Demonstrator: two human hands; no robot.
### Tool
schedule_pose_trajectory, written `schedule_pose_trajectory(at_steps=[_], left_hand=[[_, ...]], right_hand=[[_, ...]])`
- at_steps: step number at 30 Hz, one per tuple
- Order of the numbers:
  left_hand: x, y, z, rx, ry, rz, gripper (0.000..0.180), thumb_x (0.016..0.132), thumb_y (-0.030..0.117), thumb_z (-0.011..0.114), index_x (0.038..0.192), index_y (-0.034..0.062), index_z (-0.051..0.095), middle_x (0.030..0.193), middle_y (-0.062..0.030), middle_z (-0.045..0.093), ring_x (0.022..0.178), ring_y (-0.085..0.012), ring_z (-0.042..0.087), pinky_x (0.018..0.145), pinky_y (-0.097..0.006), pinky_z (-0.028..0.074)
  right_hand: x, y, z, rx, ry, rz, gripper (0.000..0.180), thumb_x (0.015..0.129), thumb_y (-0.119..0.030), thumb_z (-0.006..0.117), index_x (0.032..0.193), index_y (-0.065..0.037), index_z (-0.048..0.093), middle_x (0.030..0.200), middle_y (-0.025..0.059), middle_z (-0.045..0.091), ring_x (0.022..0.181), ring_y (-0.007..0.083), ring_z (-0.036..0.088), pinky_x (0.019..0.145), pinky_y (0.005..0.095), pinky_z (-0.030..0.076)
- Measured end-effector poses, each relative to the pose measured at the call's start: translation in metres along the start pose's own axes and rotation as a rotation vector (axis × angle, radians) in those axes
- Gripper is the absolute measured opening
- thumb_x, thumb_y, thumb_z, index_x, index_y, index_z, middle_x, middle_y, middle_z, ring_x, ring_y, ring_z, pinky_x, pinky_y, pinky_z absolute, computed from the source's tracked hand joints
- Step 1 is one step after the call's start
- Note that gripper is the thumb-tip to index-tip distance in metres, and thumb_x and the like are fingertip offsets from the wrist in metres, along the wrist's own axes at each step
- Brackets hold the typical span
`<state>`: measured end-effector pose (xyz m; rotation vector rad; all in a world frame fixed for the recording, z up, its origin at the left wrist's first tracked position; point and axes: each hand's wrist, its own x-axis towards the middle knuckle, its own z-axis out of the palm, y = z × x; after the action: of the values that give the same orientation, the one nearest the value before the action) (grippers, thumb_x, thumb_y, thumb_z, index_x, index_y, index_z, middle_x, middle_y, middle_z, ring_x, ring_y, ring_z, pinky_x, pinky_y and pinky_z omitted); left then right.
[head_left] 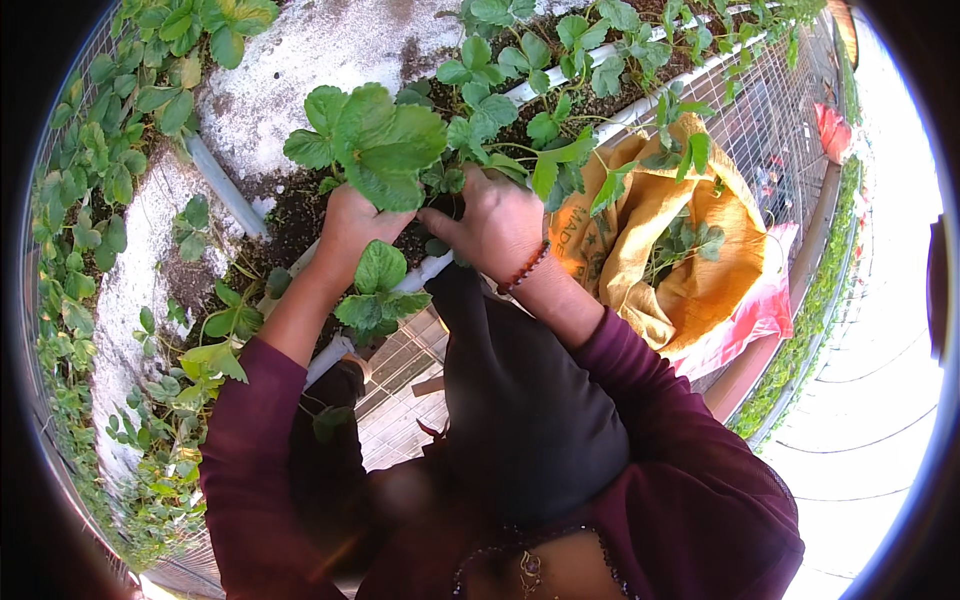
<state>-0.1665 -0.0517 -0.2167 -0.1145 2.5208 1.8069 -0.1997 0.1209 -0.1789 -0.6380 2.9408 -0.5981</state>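
Observation:
Both of my hands meet low among the leaves of a strawberry plant [385, 150] in a dark soil bed. My left hand [357, 228] is closed at the plant's base, its fingertips hidden under a broad leaf. Right beside it, my right hand [497, 225] has its fingers curled down into the foliage and its thumb pointing at the left hand. What lies between its fingers is hidden. A beaded bracelet [527, 266] circles my right wrist. Just below the hands, another leaf cluster [378, 290] hangs over the bed's pale pipe edge [425, 272].
An open yellow-orange woven sack [735, 240] with cut leaves [688, 245] inside stands right of my right forearm. Whitish crust [290, 80] covers soil beyond, where a grey pipe [222, 185] lies. More strawberry plants [85, 190] grow at left. Wire mesh [400, 390] shows below the bed.

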Motion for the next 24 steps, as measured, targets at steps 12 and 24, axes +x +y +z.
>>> schedule_pose_trajectory(at_steps=[12, 24], left_hand=[[-0.001, -0.011, 0.002, 0.126, -0.007, 0.109, 0.02, 0.078, 0.011, 0.068, 0.096, 0.0025, 0.066, 0.089, -0.0113, 0.068, 0.083, -0.0218, 0.066, 0.075, -0.033, 0.051], [-0.015, -0.009, 0.004, 0.424, -0.109, 0.41, 0.019, 0.07, 0.001, 0.065, 0.088, 0.0064, 0.065, 0.099, -0.0099, 0.065, 0.093, -0.0293, 0.06, 0.082, -0.037, 0.048]], right_hand=[[-0.001, 0.013, 0.014, -0.013, 0.01, -0.05, 0.02, 0.07, -0.018, 0.065, 0.086, -0.006, 0.059, 0.069, 0.0145, 0.061, 0.063, 0.0325, 0.063, 0.056, 0.0422, 0.052], [-0.011, 0.012, -0.006, 0.105, -0.015, -0.029, 0.035, 0.07, -0.022, 0.07, 0.1, -0.008, 0.06, 0.078, 0.0132, 0.061, 0.069, 0.0314, 0.063, 0.058, 0.0424, 0.051]])
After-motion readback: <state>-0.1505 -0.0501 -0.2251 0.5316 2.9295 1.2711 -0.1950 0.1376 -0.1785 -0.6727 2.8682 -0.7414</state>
